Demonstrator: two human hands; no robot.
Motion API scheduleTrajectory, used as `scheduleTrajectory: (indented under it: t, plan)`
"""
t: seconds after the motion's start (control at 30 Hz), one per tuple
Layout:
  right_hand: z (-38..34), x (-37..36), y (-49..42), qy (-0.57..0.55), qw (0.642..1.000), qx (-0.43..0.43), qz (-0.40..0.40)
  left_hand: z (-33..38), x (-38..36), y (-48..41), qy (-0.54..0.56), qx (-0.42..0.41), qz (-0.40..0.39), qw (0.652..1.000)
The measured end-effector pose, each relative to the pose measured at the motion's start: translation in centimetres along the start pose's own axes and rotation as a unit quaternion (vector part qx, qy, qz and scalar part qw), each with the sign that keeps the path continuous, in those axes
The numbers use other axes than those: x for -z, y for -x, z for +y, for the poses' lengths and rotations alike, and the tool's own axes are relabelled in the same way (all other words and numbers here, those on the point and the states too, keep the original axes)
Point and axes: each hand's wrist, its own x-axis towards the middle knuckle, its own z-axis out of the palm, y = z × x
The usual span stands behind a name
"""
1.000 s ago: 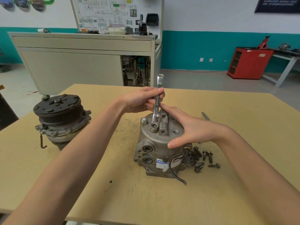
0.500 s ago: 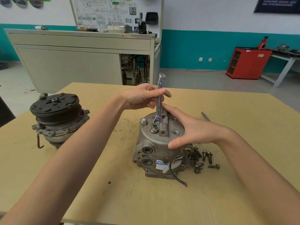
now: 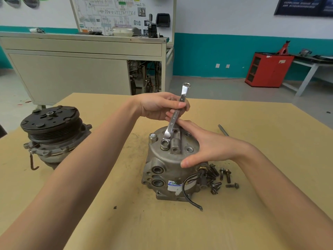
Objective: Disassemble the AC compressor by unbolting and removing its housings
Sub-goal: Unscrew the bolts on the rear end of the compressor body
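Wrench (image 3: 175, 114) handle had tipped further right than a second earlier; ring end stayed seated on the top bolt (image 3: 164, 144). Small swing only, so the bolt was judged part-loosened, not out. Left hand (image 3: 158, 105) gripped the wrench shank, fingers curled round it. Right hand (image 3: 212, 147) kept its place, fingers straight and spread, pressing on the housing (image 3: 162, 163) to steady it. Housing stood upright mid-table (image 3: 126, 222), unchanged. Loose bolts (image 3: 223, 175) lay just beside it on the right, as before.

Far side of compressor (image 3: 162, 165) — behind hands (image 3: 207, 147) (wall chart (image 3: 115, 15) illegible)
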Motion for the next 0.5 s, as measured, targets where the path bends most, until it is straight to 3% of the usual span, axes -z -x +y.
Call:
scheduleTrajectory:
  t: [0.27, 0.5]
  plan:
    - [0.0, 0.0, -0.1, -0.002, 1.0, -0.003, -0.001, -0.6, 0.5, 0.1, 0.012, 0.047, -0.011, 0.999]
    - [0.2, -0.2, 0.0, -0.029, 0.999, -0.013, 0.006, -1.2, 0.3, 2.4, 0.004, 0.05, 0.116, 0.992]
